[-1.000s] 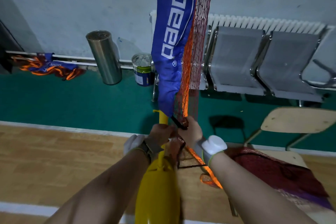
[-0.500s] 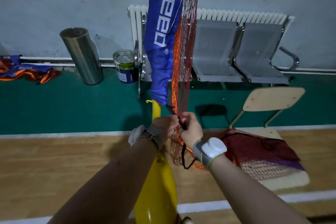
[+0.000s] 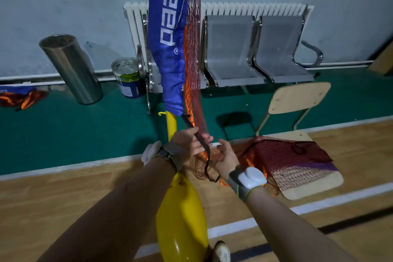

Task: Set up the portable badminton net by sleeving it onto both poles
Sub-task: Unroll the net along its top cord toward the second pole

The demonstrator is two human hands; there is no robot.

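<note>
Head view: left hand (image 3: 187,143) pinches the black strap (image 3: 187,121) beneath the net sleeve (image 3: 168,53) on the yellow pole (image 3: 171,125) at 12 o'clock, apparently for tensioning; right hand (image 3: 225,158), spread, supports slack mesh (image 3: 198,171).

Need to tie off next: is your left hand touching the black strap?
Touching. The head view shows the left hand pinching the black strap just below the blue sleeve.
</note>
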